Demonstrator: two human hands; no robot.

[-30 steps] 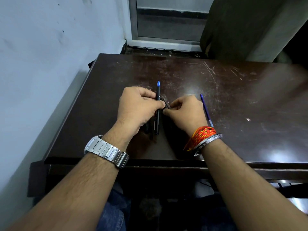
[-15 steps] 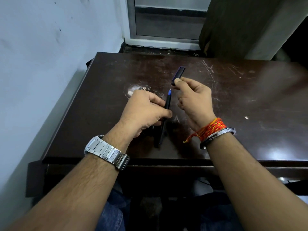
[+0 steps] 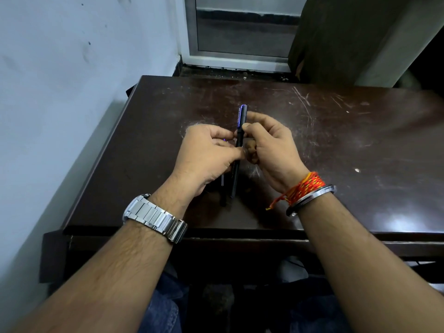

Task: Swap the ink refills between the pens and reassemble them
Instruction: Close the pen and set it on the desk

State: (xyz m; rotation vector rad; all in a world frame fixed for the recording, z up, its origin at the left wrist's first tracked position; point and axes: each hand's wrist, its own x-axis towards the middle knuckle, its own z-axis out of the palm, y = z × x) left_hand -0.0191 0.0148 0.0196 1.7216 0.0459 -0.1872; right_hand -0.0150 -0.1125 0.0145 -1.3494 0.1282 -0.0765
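Note:
Over the middle of the dark wooden table (image 3: 360,145), both hands meet around a black pen (image 3: 236,162) that stands nearly upright. My left hand (image 3: 206,159) grips the pen's barrel, and a second dark pen (image 3: 223,188) sticks out below its palm. My right hand (image 3: 269,145) pinches the dark cap (image 3: 242,116), blue at its tip, which now sits on the pen's upper end. The pen's writing tip is hidden under the cap.
A pale wall runs along the table's left edge. Behind the table stand a metal-framed door and a dark curtain (image 3: 348,37). The tabletop is scratched, with a small white speck (image 3: 357,170) at the right.
One second ago both hands were low on the table and a blue refill lay to the right. Then my right hand lifted the cap away; now it has brought the cap down onto the pen's tip.

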